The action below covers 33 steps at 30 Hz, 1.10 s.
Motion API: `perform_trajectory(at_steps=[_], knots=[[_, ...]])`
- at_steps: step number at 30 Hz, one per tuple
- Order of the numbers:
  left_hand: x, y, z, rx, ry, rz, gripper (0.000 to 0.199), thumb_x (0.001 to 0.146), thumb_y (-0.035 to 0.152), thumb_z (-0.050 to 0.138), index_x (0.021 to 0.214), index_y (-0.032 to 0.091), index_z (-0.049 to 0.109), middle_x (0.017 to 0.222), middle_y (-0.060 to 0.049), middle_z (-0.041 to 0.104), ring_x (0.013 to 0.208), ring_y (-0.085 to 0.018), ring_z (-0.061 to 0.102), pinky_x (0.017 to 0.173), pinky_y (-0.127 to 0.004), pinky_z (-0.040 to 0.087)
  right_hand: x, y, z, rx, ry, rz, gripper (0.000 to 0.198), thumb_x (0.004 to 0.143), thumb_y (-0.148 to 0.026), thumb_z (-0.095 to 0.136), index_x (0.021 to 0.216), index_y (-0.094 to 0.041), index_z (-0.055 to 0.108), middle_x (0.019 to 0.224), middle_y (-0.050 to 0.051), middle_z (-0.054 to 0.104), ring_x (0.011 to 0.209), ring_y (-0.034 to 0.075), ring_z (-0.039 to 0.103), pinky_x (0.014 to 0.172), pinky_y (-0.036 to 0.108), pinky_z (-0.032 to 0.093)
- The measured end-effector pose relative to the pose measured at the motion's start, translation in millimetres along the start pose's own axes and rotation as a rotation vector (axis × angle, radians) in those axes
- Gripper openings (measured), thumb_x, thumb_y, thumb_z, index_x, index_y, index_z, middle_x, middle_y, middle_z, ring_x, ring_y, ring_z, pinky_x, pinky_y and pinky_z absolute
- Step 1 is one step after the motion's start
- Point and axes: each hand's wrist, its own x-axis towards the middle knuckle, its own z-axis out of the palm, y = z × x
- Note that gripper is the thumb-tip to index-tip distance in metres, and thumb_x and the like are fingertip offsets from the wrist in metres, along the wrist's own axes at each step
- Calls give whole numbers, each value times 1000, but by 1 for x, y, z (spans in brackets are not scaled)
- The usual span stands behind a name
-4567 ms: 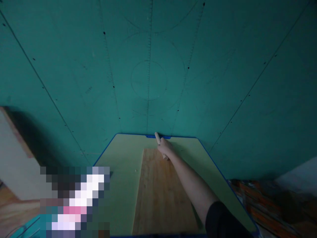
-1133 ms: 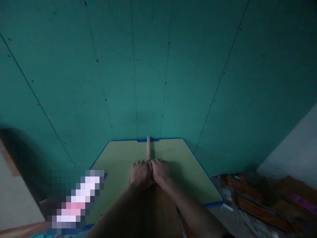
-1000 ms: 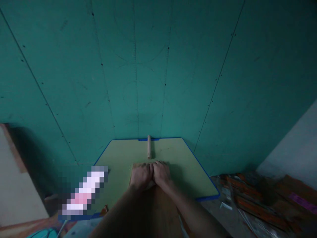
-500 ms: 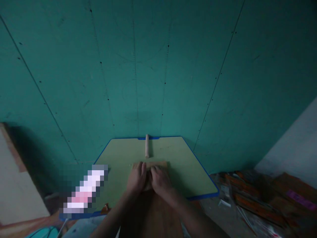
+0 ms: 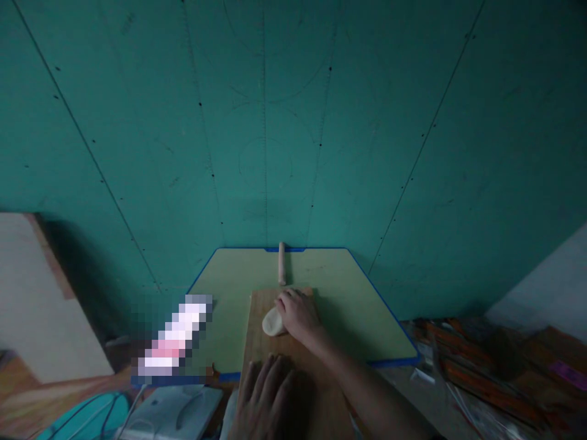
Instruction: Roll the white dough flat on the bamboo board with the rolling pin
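A pale lump of dough (image 5: pixel 272 323) lies on a long wooden board (image 5: pixel 262 299). My right hand (image 5: pixel 300 315) rests on the dough's right side with its fingers curled round it, hiding part of it. Nearer to me, my left hand (image 5: pixel 266 394) is apart from the dough, its fingers spread and stretched over the near part of the board. Whether the left palm touches the wood I cannot tell. Just beyond the board's far end lies a wooden rolling pin (image 5: pixel 282 264), pointing toward the wall.
The board lies across a pale table (image 5: pixel 362 318) with a blue rim, set against a green wall (image 5: pixel 293 153). A blurred-out device (image 5: pixel 174 342) stands at the table's left. Below are a grey lidded bin (image 5: pixel 177 412) and a teal round item (image 5: pixel 92 415); clutter (image 5: pixel 481 366) lies right.
Both hands were together on the dough. My left hand has come off it and drawn back toward me, opening. My right hand stays at the dough, which now shows. The view has shifted slightly.
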Motion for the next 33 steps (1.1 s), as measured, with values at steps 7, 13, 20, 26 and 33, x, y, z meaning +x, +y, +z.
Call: perform_trajectory(at_steps=[7,13,20,26,33], knots=[[14,-12,-12,-212,-42,-8,61,80,41,74,135,25,53,133,-9,63,127,-29,55,107,-44,47,-6,-17,-5,-39,-39,-127,31,94,-48,59,101,-20,67,107,8,67,101,25,61,90,37,44],[18,-23,-9,-288,-22,21,64,75,53,76,129,25,55,119,-9,68,117,-30,62,100,-46,52,7,-23,1,-48,-79,-96,25,92,-40,61,103,-20,67,111,10,66,105,26,59,92,40,44],[14,-17,-14,-346,-120,-83,75,65,56,83,127,23,57,123,-11,64,123,-34,57,105,-52,48,-37,-19,-16,-9,-9,-156,11,85,-27,62,93,-19,62,101,9,65,99,25,57,84,35,43],[8,-10,-14,-365,-120,-143,62,55,51,91,102,22,61,109,-7,63,112,-31,58,104,-51,47,-69,-21,-27,0,-94,-28,17,88,-37,62,95,-22,61,90,7,67,90,25,59,79,36,41],[1,-13,-11,-272,-129,-68,20,84,27,72,101,25,62,104,-3,67,95,-21,63,84,-30,52,-39,-20,3,-15,-68,-22,14,84,-25,60,98,-21,58,104,10,61,99,27,53,84,39,41]])
